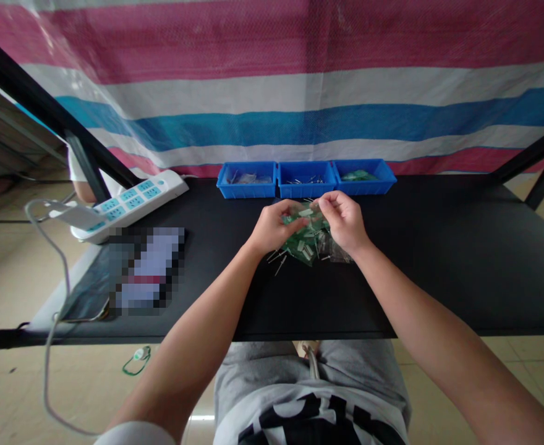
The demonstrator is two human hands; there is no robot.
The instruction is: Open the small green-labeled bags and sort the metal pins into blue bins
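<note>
My left hand (279, 227) is closed on a small green plastic bag (305, 215), its thumb pressed over the front. At the bag's right top edge, my right hand (345, 219) pinches the plastic between thumb and fingers. Below both hands lies a pile of green bags (305, 250) with small pale pieces showing in them. Clear bags (339, 252) lie at the pile's right side. Several thin metal pins, perhaps rivets (280, 264), are scattered at its left edge. What sits inside the held bag is too small to make out.
Three blue bins stand in a row behind the pile: a left bin (248, 190) with clear bags, a middle bin (306, 191) with metal pins, and a right bin (367, 187) with green bags. A power strip (130, 205) with a white cable (44, 346) lies left, near a blurred-out object (151, 266).
</note>
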